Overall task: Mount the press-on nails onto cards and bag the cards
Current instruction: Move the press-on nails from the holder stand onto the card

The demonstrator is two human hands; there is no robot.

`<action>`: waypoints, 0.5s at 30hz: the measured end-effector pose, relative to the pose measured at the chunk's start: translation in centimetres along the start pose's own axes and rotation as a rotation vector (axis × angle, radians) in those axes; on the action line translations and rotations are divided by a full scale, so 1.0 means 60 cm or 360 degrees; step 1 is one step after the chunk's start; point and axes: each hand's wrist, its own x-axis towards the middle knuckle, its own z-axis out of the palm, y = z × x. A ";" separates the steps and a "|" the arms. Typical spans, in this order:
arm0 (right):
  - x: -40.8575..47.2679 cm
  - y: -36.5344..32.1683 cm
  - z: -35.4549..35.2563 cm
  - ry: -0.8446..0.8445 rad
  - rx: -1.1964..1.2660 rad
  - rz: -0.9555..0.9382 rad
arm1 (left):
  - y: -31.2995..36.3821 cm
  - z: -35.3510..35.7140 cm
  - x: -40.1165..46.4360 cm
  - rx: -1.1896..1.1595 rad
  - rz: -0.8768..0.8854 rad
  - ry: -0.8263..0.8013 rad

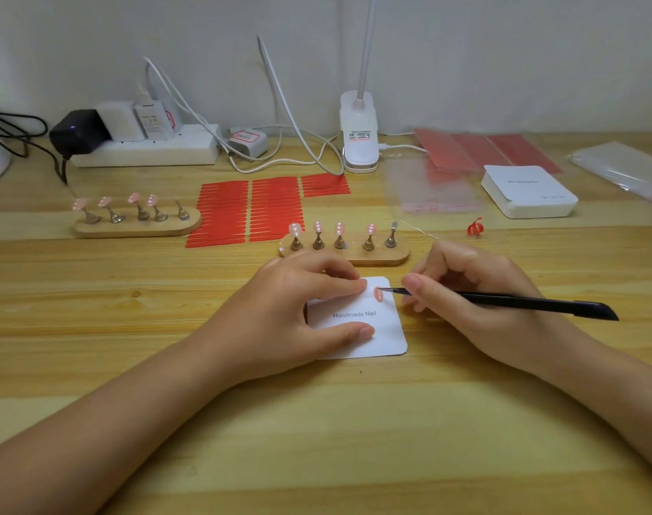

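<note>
1. Mounting is only just under way: one pink press-on nail [378, 294] lies on the top right corner of the white card [385, 338] printed "Handmade Nail", and the rest of the card's face shows bare.
2. Left hand [298, 310] rests on the card, forefinger and thumb lying straight and pressing it flat to the wooden table [317, 440].
3. Right hand [465, 291] pinches black tweezers [502, 301] between curled fingers; the tweezer tip touches the nail on the card. Whether the tip grips the nail or only nudges it, I cannot tell.
4. Near stand [354, 254], just beyond the card, carries four nails on its pegs, and its right-hand peg is bare, so I judge the placed nail came from there.
5. Far stand [138, 224], to the left, carries four more nails and one bare peg.
6. Red adhesive strips [242, 213] lie in rows between the stands.
7. Bagging is not begun: clear bags [432, 187] and a stack of blank cards [528, 195] sit well apart at the back right, and no filled bag shows.
</note>
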 end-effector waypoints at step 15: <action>0.003 -0.013 -0.010 0.0299 0.0362 0.0156 | 0.012 -0.004 -0.001 0.0216 0.0128 0.0102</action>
